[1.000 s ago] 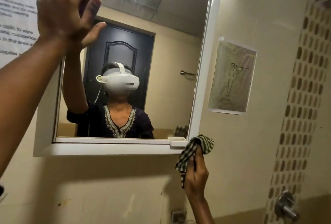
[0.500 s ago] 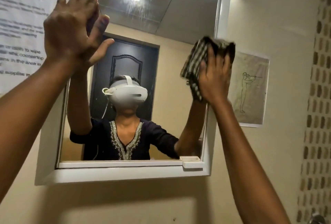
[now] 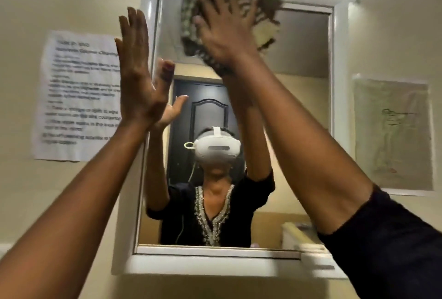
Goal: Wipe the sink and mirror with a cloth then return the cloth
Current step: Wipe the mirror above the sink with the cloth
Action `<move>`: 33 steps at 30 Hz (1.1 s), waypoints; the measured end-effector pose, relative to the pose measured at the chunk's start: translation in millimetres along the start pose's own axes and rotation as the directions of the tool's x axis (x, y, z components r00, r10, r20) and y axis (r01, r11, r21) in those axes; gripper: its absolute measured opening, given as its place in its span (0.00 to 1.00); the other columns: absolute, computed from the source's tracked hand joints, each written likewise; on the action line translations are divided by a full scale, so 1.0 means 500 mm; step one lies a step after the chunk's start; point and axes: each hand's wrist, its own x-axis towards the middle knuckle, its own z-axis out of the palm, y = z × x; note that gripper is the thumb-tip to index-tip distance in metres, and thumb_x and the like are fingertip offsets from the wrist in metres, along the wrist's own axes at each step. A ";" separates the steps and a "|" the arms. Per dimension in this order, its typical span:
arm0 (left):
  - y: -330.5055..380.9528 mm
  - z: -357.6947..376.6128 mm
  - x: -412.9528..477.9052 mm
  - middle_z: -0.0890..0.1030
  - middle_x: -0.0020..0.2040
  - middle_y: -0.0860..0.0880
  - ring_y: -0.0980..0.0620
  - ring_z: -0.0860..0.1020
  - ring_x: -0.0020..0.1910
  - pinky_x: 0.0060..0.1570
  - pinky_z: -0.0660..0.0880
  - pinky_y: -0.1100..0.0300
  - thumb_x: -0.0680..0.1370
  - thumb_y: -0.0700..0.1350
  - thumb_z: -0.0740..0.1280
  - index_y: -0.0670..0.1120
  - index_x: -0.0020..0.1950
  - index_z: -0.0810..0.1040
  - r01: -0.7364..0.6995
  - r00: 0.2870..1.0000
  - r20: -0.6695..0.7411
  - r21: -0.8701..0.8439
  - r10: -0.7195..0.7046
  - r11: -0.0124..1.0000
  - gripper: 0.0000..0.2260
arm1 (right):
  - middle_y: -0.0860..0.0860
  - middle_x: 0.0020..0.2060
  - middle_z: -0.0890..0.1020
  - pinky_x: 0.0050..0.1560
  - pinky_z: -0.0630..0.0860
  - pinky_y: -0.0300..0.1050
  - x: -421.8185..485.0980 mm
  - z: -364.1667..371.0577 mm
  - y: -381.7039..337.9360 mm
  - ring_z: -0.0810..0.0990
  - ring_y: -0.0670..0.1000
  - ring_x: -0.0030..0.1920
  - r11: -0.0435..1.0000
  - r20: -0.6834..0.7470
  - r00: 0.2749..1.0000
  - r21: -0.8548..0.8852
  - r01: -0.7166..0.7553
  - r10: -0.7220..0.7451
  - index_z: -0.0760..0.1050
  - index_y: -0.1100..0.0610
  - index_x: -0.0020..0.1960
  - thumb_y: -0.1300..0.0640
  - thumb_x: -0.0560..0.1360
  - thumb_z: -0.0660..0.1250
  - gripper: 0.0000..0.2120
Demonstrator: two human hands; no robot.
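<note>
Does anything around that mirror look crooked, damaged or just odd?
Mostly tidy. The printed notice left of the mirror is wrinkled and hangs slightly tilted. The drawing on the right looks creased too. Nothing appears broken or spilled.

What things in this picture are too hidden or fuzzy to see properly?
All in the head view:
- Cloth: motion-blurred, its pattern smeared; the right hand covers its middle.
- Top of the mirror: hidden behind cloth and hand.
- Printed notice: text too blurred to read; the left hand covers its right edge.
- Drawing: lines faint, subject unclear.
- Sink: below the picture's bottom edge.
</note>
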 end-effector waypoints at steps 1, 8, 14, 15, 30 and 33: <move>0.002 -0.001 0.000 0.51 0.76 0.36 0.40 0.47 0.76 0.73 0.40 0.55 0.77 0.65 0.46 0.38 0.75 0.51 -0.002 1.000 0.001 0.007 0.002 1.000 0.37 | 0.52 0.76 0.54 0.70 0.45 0.67 0.006 0.009 -0.047 0.45 0.55 0.76 0.996 0.028 0.996 0.018 0.086 -0.086 0.50 0.45 0.76 0.42 0.80 0.45 0.24; 0.009 -0.024 0.000 0.54 0.76 0.37 0.47 0.50 0.76 0.73 0.43 0.57 0.80 0.57 0.52 0.37 0.75 0.53 0.199 0.979 -0.013 -0.209 -0.206 0.957 0.31 | 0.54 0.76 0.51 0.73 0.47 0.65 -0.074 0.045 -0.175 0.42 0.57 0.76 0.938 0.146 0.946 0.239 0.251 -0.290 0.51 0.49 0.76 0.42 0.78 0.51 0.28; 0.031 -0.116 -0.093 0.62 0.75 0.44 0.49 0.58 0.75 0.74 0.55 0.45 0.77 0.65 0.49 0.43 0.74 0.60 0.351 0.935 0.152 -0.273 -0.320 0.896 0.33 | 0.57 0.75 0.58 0.70 0.55 0.67 -0.354 0.056 -0.238 0.45 0.57 0.76 0.868 0.147 0.928 0.429 0.252 -0.342 0.66 0.55 0.69 0.52 0.75 0.61 0.23; 0.039 -0.135 -0.120 0.63 0.74 0.45 0.50 0.59 0.75 0.73 0.57 0.48 0.76 0.66 0.49 0.44 0.74 0.61 0.368 0.927 0.175 -0.262 -0.331 0.892 0.34 | 0.59 0.74 0.60 0.70 0.57 0.65 -0.418 0.070 -0.250 0.47 0.58 0.75 0.845 0.160 0.917 0.470 0.254 -0.365 0.69 0.58 0.67 0.53 0.74 0.62 0.22; 0.251 -0.258 -0.410 0.71 0.66 0.54 0.60 0.69 0.65 0.56 0.65 0.80 0.78 0.47 0.60 0.48 0.69 0.69 0.643 0.727 0.458 -0.192 -0.511 0.742 0.18 | 0.50 0.62 0.79 0.51 0.78 0.45 -0.782 -0.022 -0.038 0.77 0.50 0.61 0.810 0.253 0.777 0.301 0.504 -0.577 0.79 0.51 0.56 0.65 0.73 0.57 0.19; 0.289 -0.254 -0.455 0.77 0.64 0.50 0.56 0.74 0.61 0.55 0.71 0.70 0.79 0.43 0.63 0.46 0.66 0.74 0.750 0.603 0.542 -0.133 -0.586 0.648 0.15 | 0.52 0.59 0.81 0.51 0.79 0.45 -0.828 -0.069 0.024 0.78 0.51 0.61 0.872 0.308 0.821 0.268 0.410 -0.481 0.81 0.54 0.52 0.67 0.71 0.59 0.17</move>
